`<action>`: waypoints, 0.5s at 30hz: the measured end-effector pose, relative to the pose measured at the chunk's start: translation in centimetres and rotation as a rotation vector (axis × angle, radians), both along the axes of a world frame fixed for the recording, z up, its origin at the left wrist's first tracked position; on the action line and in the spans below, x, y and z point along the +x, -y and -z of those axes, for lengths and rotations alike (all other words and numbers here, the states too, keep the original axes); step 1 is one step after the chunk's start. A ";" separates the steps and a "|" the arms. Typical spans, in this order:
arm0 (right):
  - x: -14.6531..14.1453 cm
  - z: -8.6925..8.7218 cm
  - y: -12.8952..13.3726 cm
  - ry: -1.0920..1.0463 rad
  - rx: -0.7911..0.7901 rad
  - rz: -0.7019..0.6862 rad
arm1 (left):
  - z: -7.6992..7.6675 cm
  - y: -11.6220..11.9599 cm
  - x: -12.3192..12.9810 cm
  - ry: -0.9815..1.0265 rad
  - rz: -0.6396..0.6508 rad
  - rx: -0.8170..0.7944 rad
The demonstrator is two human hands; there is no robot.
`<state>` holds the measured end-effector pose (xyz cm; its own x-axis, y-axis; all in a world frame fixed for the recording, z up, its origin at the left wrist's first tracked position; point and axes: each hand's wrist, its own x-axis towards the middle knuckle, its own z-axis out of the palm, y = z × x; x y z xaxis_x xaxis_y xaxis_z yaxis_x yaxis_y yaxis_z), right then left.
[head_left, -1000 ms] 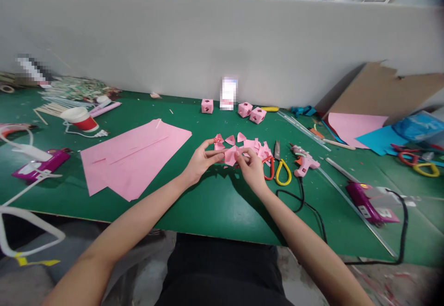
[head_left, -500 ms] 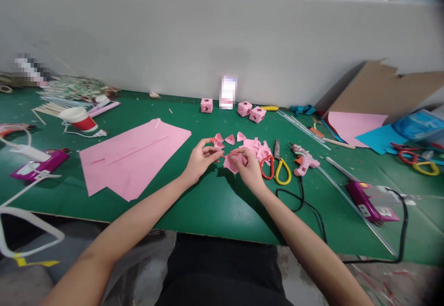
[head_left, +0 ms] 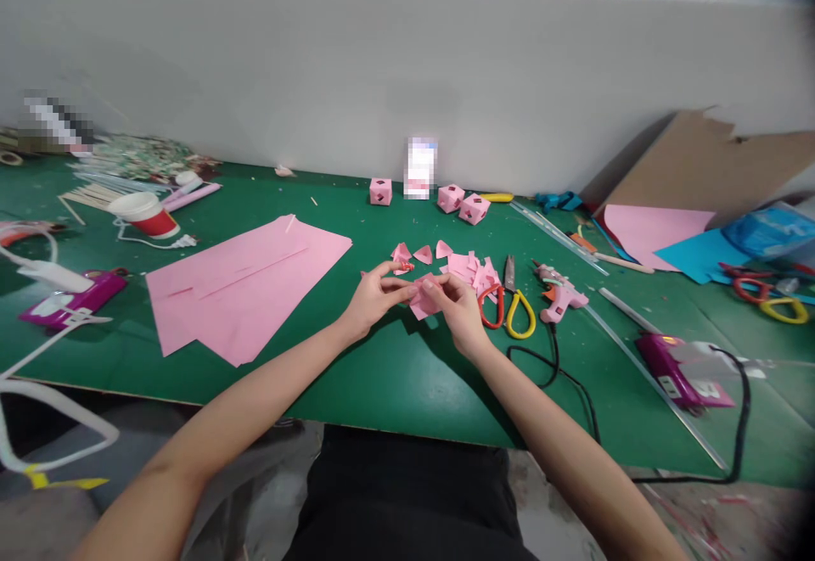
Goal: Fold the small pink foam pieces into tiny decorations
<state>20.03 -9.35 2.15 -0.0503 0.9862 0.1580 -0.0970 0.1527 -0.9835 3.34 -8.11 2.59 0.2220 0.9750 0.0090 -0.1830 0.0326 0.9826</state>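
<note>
Between my two hands is a small piece of pink paper (head_left: 423,300), partly covered by my fingers. My right hand (head_left: 459,308) pinches it with thumb and fingers from the right. My left hand (head_left: 374,298) grips its left edge with thumb and forefinger. Just beyond my hands lie several small folded pink paper pieces (head_left: 423,254). A heap of cut pink paper strips (head_left: 468,267) lies beside my right hand. Red-and-yellow-handled scissors (head_left: 520,313) rest to the right of it. Farther back stand three pink paper cubes (head_left: 380,192) with diamond-shaped holes.
Large pink paper sheets (head_left: 255,289) lie on the left of the green table (head_left: 369,391). A pink glue gun (head_left: 561,296) with a black cord is on the right. A phone (head_left: 420,169) leans on the grey partition. A paper cup (head_left: 145,216) lies tilted at the left.
My hands have come together on the small pink paper; the left thumb and forefinger now hold its edge. The paper has turned slightly, and my right thumb presses on it.
</note>
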 end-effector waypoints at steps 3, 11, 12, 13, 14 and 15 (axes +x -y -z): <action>0.2 0.0 -0.3 0.019 -0.016 -0.015 | -0.1 0.1 -0.2 -0.082 -0.025 0.032; 1.0 -0.1 -0.7 0.145 -0.030 -0.052 | -0.1 0.2 -0.2 -0.216 -0.082 0.136; 1.0 -0.2 -0.7 0.147 -0.036 -0.060 | -0.1 0.1 -0.3 -0.217 -0.083 0.146; 1.0 -0.2 -0.7 0.149 -0.039 -0.068 | -0.1 0.1 -0.3 -0.219 -0.083 0.154; 1.0 -0.3 -0.7 0.153 -0.040 -0.072 | -0.1 0.1 -0.4 -0.226 -0.082 0.166; 1.0 -0.4 -0.6 0.160 -0.038 -0.073 | -0.1 0.2 -0.4 -0.240 -0.083 0.184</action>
<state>21.01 -8.71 2.53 -0.1436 0.9841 0.1046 0.0514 0.1130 -0.9923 2.92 -8.26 2.64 0.1588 0.9768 0.1438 0.0603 -0.1550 0.9861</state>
